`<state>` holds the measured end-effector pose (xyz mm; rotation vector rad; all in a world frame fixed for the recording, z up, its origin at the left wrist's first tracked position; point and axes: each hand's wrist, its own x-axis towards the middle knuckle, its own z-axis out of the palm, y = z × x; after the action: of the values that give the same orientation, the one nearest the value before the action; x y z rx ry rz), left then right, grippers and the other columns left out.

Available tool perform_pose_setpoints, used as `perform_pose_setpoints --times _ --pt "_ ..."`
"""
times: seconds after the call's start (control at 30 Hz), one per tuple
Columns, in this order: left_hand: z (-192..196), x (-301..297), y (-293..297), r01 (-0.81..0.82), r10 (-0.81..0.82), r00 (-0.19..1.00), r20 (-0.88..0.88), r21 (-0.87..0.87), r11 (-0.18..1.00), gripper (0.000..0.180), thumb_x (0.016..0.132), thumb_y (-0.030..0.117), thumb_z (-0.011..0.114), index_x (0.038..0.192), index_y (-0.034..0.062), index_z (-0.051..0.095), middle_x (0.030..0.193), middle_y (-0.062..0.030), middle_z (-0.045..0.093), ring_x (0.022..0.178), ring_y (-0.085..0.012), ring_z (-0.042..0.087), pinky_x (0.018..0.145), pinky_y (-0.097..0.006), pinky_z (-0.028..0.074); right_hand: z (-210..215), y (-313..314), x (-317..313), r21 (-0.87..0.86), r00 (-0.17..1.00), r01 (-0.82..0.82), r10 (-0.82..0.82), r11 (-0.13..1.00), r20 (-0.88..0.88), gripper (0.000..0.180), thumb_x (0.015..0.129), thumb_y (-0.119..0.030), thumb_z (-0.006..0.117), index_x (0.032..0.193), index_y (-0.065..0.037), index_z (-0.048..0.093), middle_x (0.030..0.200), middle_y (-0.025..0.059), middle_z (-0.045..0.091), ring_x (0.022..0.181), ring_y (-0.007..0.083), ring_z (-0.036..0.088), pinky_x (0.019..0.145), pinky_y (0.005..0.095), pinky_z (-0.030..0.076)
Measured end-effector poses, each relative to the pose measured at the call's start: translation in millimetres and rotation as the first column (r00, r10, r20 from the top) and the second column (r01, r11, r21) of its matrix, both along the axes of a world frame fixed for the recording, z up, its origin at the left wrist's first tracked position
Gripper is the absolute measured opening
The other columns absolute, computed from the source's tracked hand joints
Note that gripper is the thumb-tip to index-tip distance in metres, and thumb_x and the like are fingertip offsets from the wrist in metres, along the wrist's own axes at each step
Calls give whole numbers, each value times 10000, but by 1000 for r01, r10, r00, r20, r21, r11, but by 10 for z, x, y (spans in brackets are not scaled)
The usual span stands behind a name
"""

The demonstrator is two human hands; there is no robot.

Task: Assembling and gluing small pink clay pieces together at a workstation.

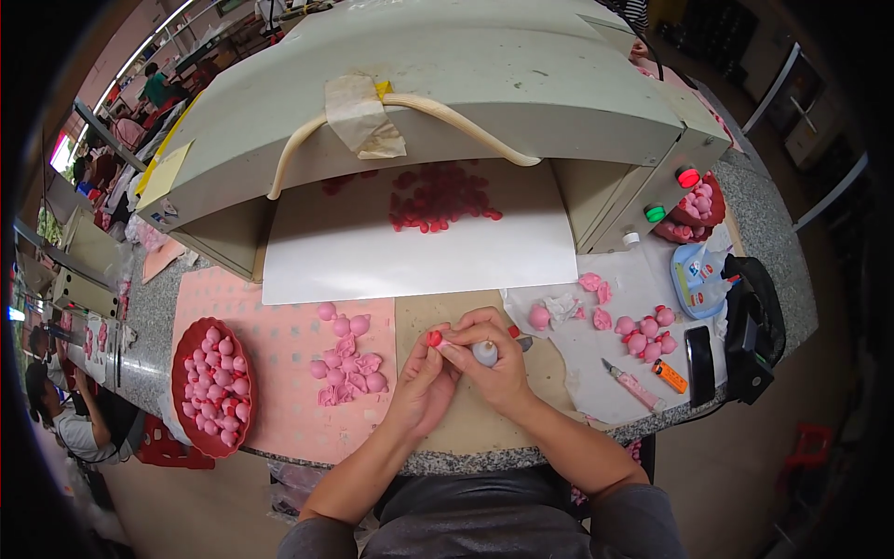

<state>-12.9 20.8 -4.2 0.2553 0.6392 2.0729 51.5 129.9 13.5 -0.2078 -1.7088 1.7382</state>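
Both hands meet over the brown board (pixel 466 438) at the front of the bench. My left hand (pixel 417 396) is closed, pinching a small red and pink piece (pixel 434 339) at its fingertips. Fingers of my right hand (pixel 507 373) reach to the same piece, while that hand is closed round a small bottle (pixel 484 352), its round whitish end showing. Most of the bottle is hidden by the fingers. A red and grey object (pixel 523 343) shows beside the right hand; its kind is unclear. Left of the hands lie pink balls and crumpled pink pieces (pixel 345 368).
A grey hooded machine (pixel 503 88) stands ahead, with red pieces (pixel 442 200) on white sheeting inside. A red bowl (pixel 244 410) of pink balls sits left. Rightward are more pink balls (pixel 643 335), a craft knife (pixel 633 384), an orange lighter (pixel 670 375), a phone (pixel 699 363) and a blue container (pixel 698 279).
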Motion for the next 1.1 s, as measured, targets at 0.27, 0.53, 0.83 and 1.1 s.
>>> perform_pose_setpoints --times 0.27,0.53,0.83,1.1 --pt "79 -19 21 28 -29 999 25 27 999 379 922 249 511 1267 111 438 1213 -25 492 1163 -161 436 1021 -352 324 14 -31 -14 14 1000 1 -1 1000 5 194 765 4 678 948 -37 629 1005 81 504 960 165 518 822 263 434" --pt "143 -34 19 104 -110 991 80 80 991 369 902 285 538 1216 112 451 1178 -21 478 1163 -172 426 1055 -357 288 -3 -56 -10 27 1000 11 -11 1000 -9 246 750 -38 697 985 -53 627 1007 83 500 961 186 524 814 282 448" --pt "57 -27 33 115 -122 989 78 95 989 307 929 315 478 1170 125 485 1109 -25 502 1127 -173 452 1036 -357 324 79 -26 35 172 992 68 -85 983 90 297 713 -24 714 995 -61 627 990 72 544 967 196 511 840 293 424" --pt "85 -86 24 95 -100 992 71 66 993 298 939 310 462 1171 124 485 1127 -30 509 1107 -175 471 1028 -358 334 135 -35 -50 190 991 66 -86 980 100 285 717 -29 713 990 -48 635 984 73 535 899 162 526 787 275 443"
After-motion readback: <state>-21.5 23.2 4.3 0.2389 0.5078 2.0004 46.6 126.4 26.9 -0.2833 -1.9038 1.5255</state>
